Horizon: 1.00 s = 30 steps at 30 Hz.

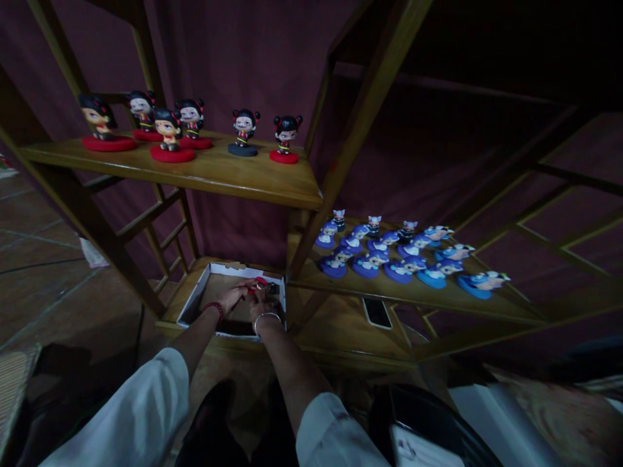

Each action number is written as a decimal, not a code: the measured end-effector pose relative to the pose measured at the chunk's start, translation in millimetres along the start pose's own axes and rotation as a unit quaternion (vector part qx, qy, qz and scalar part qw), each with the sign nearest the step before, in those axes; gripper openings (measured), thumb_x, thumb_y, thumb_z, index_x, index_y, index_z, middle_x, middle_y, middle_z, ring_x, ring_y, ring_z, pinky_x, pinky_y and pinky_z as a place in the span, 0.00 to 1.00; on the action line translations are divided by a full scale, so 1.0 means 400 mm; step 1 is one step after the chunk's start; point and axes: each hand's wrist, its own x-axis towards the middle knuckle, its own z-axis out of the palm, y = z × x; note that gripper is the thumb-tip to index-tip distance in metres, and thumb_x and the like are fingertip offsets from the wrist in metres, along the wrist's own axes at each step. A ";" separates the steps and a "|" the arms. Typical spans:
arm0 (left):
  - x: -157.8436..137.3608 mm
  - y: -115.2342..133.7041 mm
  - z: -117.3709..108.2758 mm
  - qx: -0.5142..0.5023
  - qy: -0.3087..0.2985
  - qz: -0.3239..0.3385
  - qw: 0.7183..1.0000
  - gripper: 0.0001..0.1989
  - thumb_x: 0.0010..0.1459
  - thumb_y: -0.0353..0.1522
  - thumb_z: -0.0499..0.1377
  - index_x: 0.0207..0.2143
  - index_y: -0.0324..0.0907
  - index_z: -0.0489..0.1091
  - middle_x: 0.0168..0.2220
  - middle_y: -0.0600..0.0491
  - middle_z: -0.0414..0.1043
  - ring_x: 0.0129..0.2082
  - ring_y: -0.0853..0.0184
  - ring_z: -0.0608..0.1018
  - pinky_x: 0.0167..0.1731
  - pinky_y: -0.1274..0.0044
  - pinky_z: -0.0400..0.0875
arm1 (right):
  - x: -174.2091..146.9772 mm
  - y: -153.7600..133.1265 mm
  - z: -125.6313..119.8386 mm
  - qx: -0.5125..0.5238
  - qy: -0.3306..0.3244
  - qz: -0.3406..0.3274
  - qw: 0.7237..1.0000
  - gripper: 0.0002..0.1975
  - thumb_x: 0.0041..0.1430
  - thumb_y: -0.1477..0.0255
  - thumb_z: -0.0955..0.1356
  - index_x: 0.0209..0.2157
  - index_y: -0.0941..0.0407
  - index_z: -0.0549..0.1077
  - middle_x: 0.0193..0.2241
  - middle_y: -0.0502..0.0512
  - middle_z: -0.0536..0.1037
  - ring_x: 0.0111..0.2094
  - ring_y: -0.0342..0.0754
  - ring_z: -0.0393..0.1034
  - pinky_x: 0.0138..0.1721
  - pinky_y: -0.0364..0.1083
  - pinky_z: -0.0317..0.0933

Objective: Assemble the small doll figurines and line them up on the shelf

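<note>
Both hands reach down into a shallow white-walled cardboard box (197,293) on the low shelf. My left hand (234,297), with a red bead bracelet at the wrist, closes on a small red-based figurine (261,283). My right hand (259,307), wearing a silver bangle, meets it from the near right side, its fingers closed at the same figurine. The fingers partly cover the figurine, so its shape shows only in part. A dark small object (273,289) lies beside it at the box's right end.
Several black-haired figurines (169,133) on red or grey bases stand on the upper left shelf (219,170). Rows of purple and blue figurines (370,263) occupy the right shelf. Below them lies a phone (377,312). A slanted wooden post (357,123) divides the two sides.
</note>
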 end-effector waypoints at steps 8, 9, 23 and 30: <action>0.039 -0.039 0.014 0.090 0.007 0.028 0.996 0.22 0.45 0.30 0.54 0.46 0.44 0.68 0.51 0.53 0.66 0.52 0.65 0.67 0.51 0.76 0.59 | 0.036 0.006 0.023 0.003 0.043 0.067 0.997 0.30 0.57 0.79 0.58 0.61 0.56 0.46 0.61 0.70 0.42 0.58 0.60 0.49 0.50 0.60 0.54; 0.040 -0.041 0.013 0.103 0.006 0.028 0.994 0.23 0.45 0.30 0.54 0.47 0.44 0.67 0.52 0.54 0.66 0.52 0.65 0.66 0.52 0.76 0.58 | 0.041 0.008 0.025 -0.002 0.038 0.065 0.997 0.31 0.57 0.79 0.60 0.61 0.56 0.45 0.61 0.70 0.42 0.58 0.61 0.49 0.49 0.60 0.55; 0.009 -0.006 0.006 0.140 0.004 0.005 0.990 0.21 0.50 0.32 0.53 0.49 0.42 0.66 0.50 0.52 0.67 0.50 0.67 0.68 0.49 0.79 0.59 | 0.025 0.021 0.028 -0.004 0.072 0.025 0.997 0.28 0.54 0.83 0.60 0.57 0.54 0.56 0.61 0.64 0.47 0.56 0.53 0.54 0.50 0.50 0.56; -0.006 0.030 0.005 0.130 0.006 -0.018 0.991 0.19 0.54 0.33 0.45 0.41 0.38 0.70 0.41 0.51 0.73 0.41 0.67 0.73 0.39 0.78 0.68 | 0.025 0.027 0.049 -0.014 0.025 -0.047 0.998 0.32 0.50 0.80 0.64 0.57 0.51 0.55 0.61 0.59 0.48 0.59 0.57 0.45 0.52 0.54 0.53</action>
